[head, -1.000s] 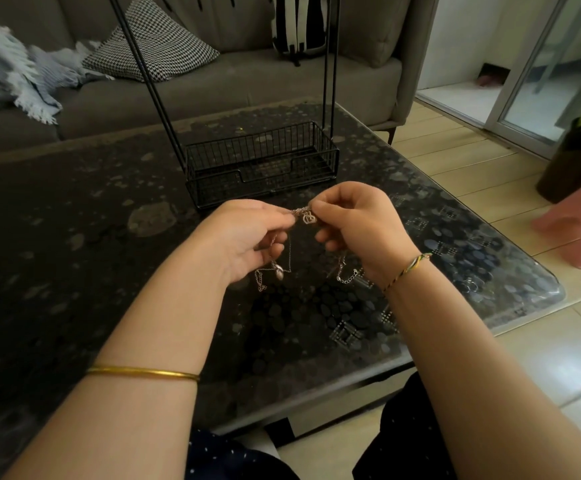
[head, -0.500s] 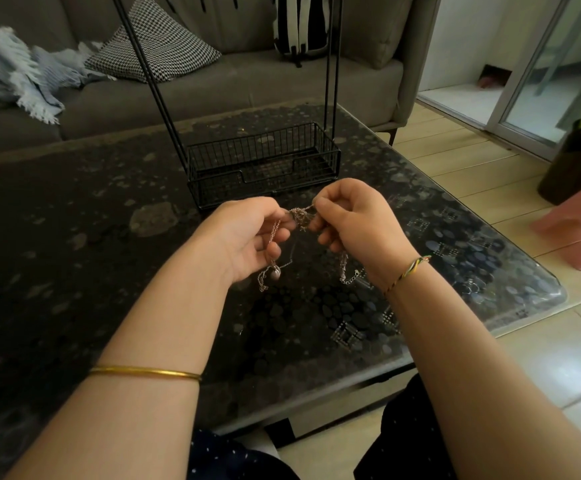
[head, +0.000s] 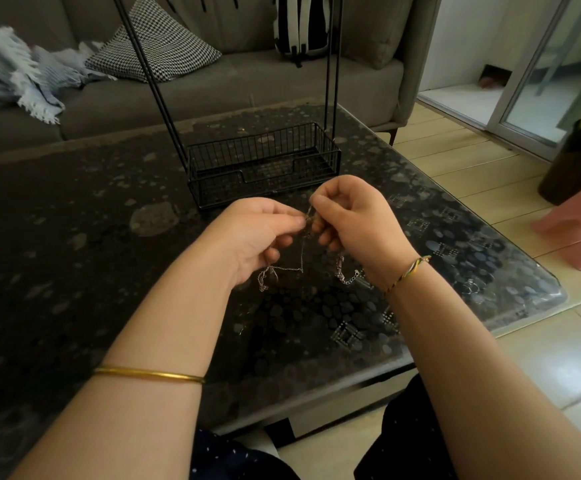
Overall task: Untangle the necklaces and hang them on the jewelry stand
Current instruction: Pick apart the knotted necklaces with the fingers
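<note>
A tangle of thin silver necklaces (head: 301, 263) hangs between my two hands over the dark glass table (head: 74, 254). My left hand (head: 259, 233) pinches the knot from the left, and my right hand (head: 353, 216) pinches it from the right, fingertips almost touching. Loose chain ends dangle below each hand, one with a clasp near my right wrist. Just behind my hands stands the black wire jewelry stand (head: 261, 164), a basket base with thin upright rods whose tops run out of view.
A grey sofa (head: 213, 88) with a checked cushion (head: 157, 46) and a blue throw lies behind the table. At the right, on the tiled floor, stand a pink stool (head: 580, 226) and a dark pot. The table's rounded corner is at the right.
The heart pendant seen between my fingertips a second ago is now hidden. My hands have drawn closer together on the knot, and the hanging chains have shifted slightly.
</note>
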A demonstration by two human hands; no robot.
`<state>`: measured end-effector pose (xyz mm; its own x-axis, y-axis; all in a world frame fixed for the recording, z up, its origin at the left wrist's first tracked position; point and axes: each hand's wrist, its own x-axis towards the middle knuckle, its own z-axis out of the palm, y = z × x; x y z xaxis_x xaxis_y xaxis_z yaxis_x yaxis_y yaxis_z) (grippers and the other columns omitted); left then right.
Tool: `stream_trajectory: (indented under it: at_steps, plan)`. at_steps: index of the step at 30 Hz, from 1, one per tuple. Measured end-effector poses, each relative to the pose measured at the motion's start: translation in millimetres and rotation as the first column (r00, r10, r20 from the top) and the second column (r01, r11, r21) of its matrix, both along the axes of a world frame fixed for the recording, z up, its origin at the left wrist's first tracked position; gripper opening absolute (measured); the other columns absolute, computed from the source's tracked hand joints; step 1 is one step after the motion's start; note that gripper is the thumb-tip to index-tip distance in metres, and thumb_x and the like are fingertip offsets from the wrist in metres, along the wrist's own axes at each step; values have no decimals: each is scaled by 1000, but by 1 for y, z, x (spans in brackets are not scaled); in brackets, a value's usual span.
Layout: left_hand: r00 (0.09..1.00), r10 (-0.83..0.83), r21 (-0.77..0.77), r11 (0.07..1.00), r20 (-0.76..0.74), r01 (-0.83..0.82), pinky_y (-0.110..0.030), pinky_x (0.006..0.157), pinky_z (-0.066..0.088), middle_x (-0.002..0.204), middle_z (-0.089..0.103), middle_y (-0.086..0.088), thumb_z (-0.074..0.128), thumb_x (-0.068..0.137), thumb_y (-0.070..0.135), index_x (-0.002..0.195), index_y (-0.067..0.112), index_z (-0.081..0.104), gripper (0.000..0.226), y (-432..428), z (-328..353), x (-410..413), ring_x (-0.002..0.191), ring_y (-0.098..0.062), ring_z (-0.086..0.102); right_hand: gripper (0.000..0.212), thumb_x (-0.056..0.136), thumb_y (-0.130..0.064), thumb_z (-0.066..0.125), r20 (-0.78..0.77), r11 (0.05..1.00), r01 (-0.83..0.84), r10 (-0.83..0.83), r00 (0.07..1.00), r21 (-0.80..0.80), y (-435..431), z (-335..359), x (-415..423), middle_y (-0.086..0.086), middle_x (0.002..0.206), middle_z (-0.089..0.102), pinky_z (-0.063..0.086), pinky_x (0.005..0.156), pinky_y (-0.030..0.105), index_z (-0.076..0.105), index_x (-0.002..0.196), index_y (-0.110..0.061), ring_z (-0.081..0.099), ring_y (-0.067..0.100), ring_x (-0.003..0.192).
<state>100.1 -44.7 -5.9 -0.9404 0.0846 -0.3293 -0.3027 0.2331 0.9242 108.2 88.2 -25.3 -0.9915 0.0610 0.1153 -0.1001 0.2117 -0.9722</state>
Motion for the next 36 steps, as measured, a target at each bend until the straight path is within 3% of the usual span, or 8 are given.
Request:
stream_trajectory:
  at_steps: [8,12,17,22,25,27,31,36]
  plan:
    - [998,63,9,998,-27,-63,-19,54,40,84,64,1,58,94,9,85,16,64,13,-1,2,-2,70,-7,55,10,94,-13,53,26,993,46,-49,998,110,1,-4,-3,2,70,61,39,41,15,57,85,-12,55,3,49]
    - [999,32,-10,999,-17,-33,-18,54,40,80,64,1,55,95,7,85,16,64,16,-3,2,-1,67,-7,55,11,95,-11,52,54,999,28,-26,998,-29,1,-3,-3,3,79,66,42,43,16,56,84,-12,57,8,63]
    - [1000,1,-35,999,-24,-1,-18,51,39,80,66,0,55,94,4,88,18,65,17,-5,3,-2,67,-7,56,12,93,-4,53,34,997,29,-26,999,-70,3,-1,-2,2,70,62,36,41,12,57,84,-11,53,7,53]
    - [998,43,-34,998,-39,-45,-22,58,44,80,66,-1,55,90,2,89,19,65,20,-3,4,-3,73,-10,58,19,88,3,52,3,996,52,-53,999,68,6,-2,-3,8,79,63,38,46,13,58,84,-15,50,8,53]
    - [998,33,-24,999,-44,-34,-23,59,44,82,67,-2,57,88,1,90,19,64,20,-4,3,-3,74,-11,59,27,84,5,50,39,996,32,-35,999,84,5,-2,-2,1,68,59,36,47,17,62,73,-17,44,7,51]
    - [999,19,-25,999,-49,-20,-23,60,45,81,67,-1,58,88,0,91,19,63,20,-4,3,-3,73,-10,59,25,84,-2,53,76,997,22,-28,997,74,4,0,-1,0,65,62,38,50,16,68,69,-16,46,5,51]
    - [997,16,-13,1000,-73,-17,-23,61,46,80,67,-1,62,86,0,92,19,63,19,-5,2,-4,71,-10,60,19,82,-26,68,108,997,1,-10,994,79,3,2,0,19,81,69,44,65,29,74,81,-8,56,15,69]
    - [994,30,-28,999,-109,-34,-22,61,48,77,68,-1,64,85,0,91,19,63,20,-7,1,-5,68,-9,61,9,82,-21,71,43,984,-46,40,998,170,3,0,1,-4,75,68,46,64,14,73,81,-13,55,-4,64]
